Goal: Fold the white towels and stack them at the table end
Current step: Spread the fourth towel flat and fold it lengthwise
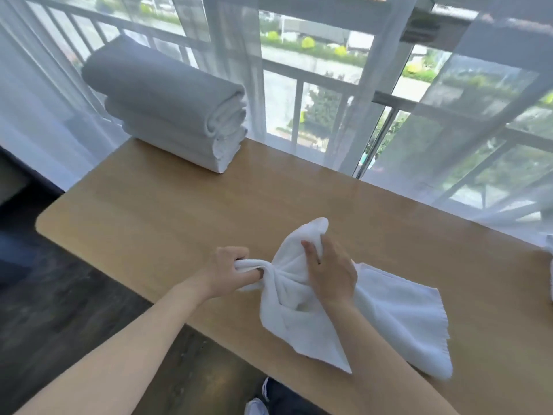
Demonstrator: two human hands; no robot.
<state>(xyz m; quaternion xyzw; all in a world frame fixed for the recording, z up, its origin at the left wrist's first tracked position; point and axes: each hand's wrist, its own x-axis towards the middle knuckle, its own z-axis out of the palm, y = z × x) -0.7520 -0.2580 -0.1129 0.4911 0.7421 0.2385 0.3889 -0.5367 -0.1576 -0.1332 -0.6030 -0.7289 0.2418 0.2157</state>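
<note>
A crumpled white towel [389, 319] lies on the wooden table [179, 211] near its front edge. My left hand [227, 272] grips a bunched corner of it, pulled out to the left. My right hand [330, 272] grips another gathered part a little farther back, with the cloth rising above the fingers. The rest of the towel spreads to the right, its fringed edge hanging toward me. A stack of folded white towels [170, 112] stands at the far left end of the table, beside the window.
Sheer curtains [449, 145] and a window with a railing run along the table's far side. More white cloth [550, 265] shows at the right edge. Dark floor [59, 295] lies left of the table, and a shoe [256, 407] shows below.
</note>
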